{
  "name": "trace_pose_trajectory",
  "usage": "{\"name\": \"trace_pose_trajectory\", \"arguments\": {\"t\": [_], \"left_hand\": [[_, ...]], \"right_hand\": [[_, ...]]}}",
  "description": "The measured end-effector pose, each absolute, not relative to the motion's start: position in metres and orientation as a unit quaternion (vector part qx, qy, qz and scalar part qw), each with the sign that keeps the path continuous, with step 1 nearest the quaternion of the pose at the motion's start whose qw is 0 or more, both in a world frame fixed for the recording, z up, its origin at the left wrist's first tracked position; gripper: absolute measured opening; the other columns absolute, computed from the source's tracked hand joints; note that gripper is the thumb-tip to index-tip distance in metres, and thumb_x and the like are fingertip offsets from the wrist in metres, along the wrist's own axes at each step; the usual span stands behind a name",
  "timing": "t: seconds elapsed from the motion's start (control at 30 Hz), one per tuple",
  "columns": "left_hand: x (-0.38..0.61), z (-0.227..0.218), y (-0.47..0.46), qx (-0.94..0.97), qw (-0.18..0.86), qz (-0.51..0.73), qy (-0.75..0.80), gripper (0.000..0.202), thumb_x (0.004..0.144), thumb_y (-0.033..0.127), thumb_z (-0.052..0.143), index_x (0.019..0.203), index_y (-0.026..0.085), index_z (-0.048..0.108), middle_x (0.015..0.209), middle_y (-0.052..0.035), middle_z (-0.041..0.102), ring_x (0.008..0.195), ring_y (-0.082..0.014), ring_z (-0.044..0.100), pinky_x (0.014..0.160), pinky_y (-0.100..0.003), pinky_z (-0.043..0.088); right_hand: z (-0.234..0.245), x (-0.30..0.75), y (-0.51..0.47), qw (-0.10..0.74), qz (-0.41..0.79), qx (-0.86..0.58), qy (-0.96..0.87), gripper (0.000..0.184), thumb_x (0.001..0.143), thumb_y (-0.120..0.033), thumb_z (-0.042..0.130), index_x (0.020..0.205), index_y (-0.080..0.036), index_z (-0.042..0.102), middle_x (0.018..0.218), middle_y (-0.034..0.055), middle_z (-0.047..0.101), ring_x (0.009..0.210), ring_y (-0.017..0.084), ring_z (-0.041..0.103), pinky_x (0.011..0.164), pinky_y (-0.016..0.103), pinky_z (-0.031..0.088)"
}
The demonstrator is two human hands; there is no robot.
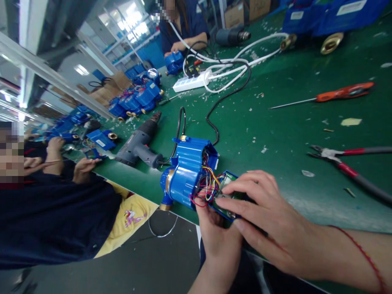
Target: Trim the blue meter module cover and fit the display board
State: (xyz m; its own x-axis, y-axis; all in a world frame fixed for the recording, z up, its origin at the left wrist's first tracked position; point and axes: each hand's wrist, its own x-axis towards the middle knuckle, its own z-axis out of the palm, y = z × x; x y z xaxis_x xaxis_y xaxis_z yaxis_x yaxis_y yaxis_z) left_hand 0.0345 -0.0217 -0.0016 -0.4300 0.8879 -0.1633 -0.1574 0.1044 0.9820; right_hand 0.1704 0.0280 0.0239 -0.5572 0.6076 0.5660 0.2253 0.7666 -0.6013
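A blue water meter (185,181) lies on the green bench near its front edge, its housing open on the right side. Thin red, yellow, white and black wires (211,179) run out of it to a circuit board (226,200) in a blue cover. My left hand (219,239) holds that cover from below, with fingers beside the wires. From the right, my right hand (272,222) closes over the board, its fingertips on the board's face and its thumb by the cover's lower edge. The cover is partly hidden under my fingers.
A heat gun (139,143) lies left of the meter. Pliers (339,157) and an orange screwdriver (343,94) lie to the right. Behind are a white power strip (192,81) and looped cables. Co-workers sit at left and across the bench (288,122), near more blue meters (137,98).
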Motion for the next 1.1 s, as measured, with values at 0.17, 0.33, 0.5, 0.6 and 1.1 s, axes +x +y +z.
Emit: {"name": "trace_pose_trajectory", "arguments": {"t": [0.17,0.33,0.5,0.6,1.1], "left_hand": [[0.028,0.011,-0.018,0.334,0.502,0.59,0.537,0.071,0.059,0.013,0.088,0.119,0.023,0.052,0.114,-0.0074,0.073,0.104,-0.0234,0.071,0.086,-0.026,0.057],[0.011,0.013,-0.023,0.342,0.607,0.593,0.404,0.08,0.07,0.014,0.084,0.138,0.036,0.048,0.145,-0.0022,0.055,0.13,-0.0213,0.054,0.103,-0.024,0.047],[0.006,0.014,-0.035,0.316,0.664,0.602,0.31,0.057,0.087,0.042,0.065,0.141,0.036,0.048,0.15,-0.0024,0.049,0.141,-0.0256,0.041,0.116,-0.036,0.032],[0.008,0.011,-0.041,0.26,0.671,0.634,0.282,0.05,0.096,0.047,0.046,0.141,0.028,0.049,0.149,-0.0059,0.05,0.142,-0.0271,0.037,0.118,-0.041,0.027],[0.015,0.011,-0.035,0.158,0.637,0.683,0.32,0.034,0.095,0.034,0.053,0.123,0.021,0.067,0.134,-0.0062,0.065,0.132,-0.0267,0.051,0.114,-0.04,0.037]], "right_hand": [[0.019,0.178,0.044,0.412,0.356,-0.323,-0.774,0.034,0.101,-0.028,0.042,0.134,-0.025,0.04,0.133,0.0046,0.045,0.125,0.016,0.038,0.105,0.034,0.032],[0.021,0.174,0.048,0.298,0.476,-0.296,-0.773,0.034,0.106,-0.038,0.03,0.136,-0.023,0.034,0.119,0.0045,0.06,0.104,0.01,0.06,0.085,0.022,0.051],[0.02,0.167,0.039,0.292,0.514,-0.312,-0.744,0.029,0.107,-0.04,0.027,0.126,-0.021,0.037,0.115,0.006,0.058,0.097,0.011,0.06,0.08,0.019,0.051],[0.016,0.165,0.034,0.297,0.531,-0.311,-0.73,0.028,0.107,-0.039,0.026,0.125,-0.022,0.037,0.113,0.0051,0.058,0.094,0.009,0.058,0.081,0.017,0.049],[0.015,0.163,0.028,0.306,0.526,-0.29,-0.739,0.025,0.107,-0.034,0.029,0.127,-0.022,0.036,0.114,0.005,0.055,0.099,0.009,0.055,0.085,0.015,0.047]]}}
